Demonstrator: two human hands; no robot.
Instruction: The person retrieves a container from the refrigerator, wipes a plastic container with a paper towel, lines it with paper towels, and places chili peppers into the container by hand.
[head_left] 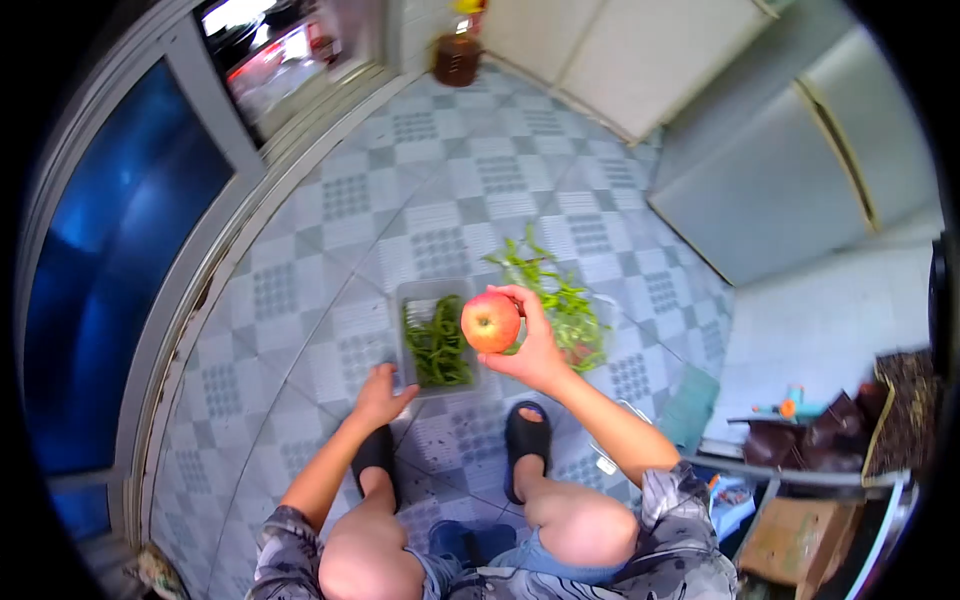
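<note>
A red and yellow apple [490, 322] is held up in my right hand [530, 345], with the thumb and fingers around its right side. My left hand [382, 398] is empty, its fingers apart, just off the lower left corner of a clear plastic tray. That tray [402, 292] stands on the floor and holds dark green vegetable pieces [437, 345]. To its right, partly hidden behind my right hand and the apple, lighter green stalks and leaves [565, 300] lie in a loose heap on what looks like clear plastic.
Blue sliding doors [120, 270] are on the left. A jar of brown liquid [456, 60] stands at the back. The grey fridge [770, 150] is at the right, above a shelf with a cardboard box [785, 540]. My feet in black slippers [527, 455] are close below the tray.
</note>
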